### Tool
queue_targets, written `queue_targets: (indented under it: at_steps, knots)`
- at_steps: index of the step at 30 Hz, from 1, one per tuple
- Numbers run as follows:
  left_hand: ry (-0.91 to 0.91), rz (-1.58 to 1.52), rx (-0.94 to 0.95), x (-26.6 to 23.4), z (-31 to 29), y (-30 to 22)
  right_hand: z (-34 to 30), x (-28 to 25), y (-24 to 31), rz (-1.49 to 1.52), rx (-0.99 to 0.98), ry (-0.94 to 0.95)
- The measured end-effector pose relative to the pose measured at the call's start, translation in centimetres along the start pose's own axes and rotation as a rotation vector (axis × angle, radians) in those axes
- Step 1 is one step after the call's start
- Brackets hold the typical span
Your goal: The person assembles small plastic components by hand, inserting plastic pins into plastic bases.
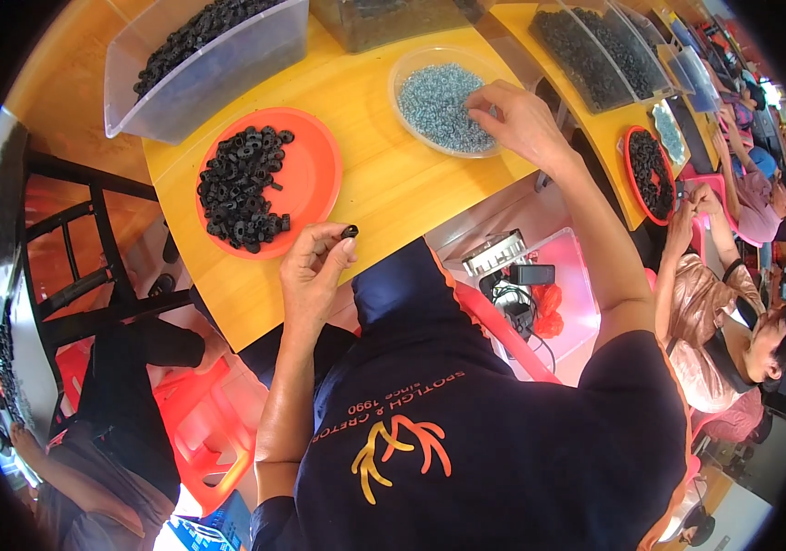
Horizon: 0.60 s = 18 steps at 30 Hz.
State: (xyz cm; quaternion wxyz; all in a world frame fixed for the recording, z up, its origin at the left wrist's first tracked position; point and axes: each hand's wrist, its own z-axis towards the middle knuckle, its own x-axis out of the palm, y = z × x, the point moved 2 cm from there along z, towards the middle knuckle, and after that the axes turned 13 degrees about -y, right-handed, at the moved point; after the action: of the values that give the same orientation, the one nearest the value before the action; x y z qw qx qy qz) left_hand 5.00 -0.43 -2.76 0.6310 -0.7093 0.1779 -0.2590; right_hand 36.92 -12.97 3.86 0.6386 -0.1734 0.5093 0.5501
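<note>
Between the thumb and fingertips of my left hand [313, 266] is a small black ring-shaped plastic piece [350, 231], held just off the table's near edge. Beside that hand lies a round red plate [317, 174] with a heap of similar black pieces [238, 188] on its left side. My right hand [523, 124] reaches over a clear round bowl [395, 94] full of tiny pale-blue, glassy bead-like pieces [434, 101]. Its fingers are bent together at the surface of the beads; whatever they pinch is too small to make out.
A clear bin [218, 69] of black pieces stands at the table's far left, another bin [374, 23] behind. Below the table's edge sits a pink crate [567, 275] with cables and adapters. Co-workers [710, 321] sit at the right and lower left. A black metal frame [76, 230] stands left.
</note>
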Motion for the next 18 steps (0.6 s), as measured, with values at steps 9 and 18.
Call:
queue_targets:
  at_steps: [9,18]
  knots:
    - [-0.006,-0.023,0.01,0.1,-0.1,-0.1,0.3,-0.7,-1.9,0.44,0.394,0.058]
    - [0.033,-0.08,-0.002,1.5,0.2,-0.8,0.1,-0.9,-1.9,0.724,0.529,0.067]
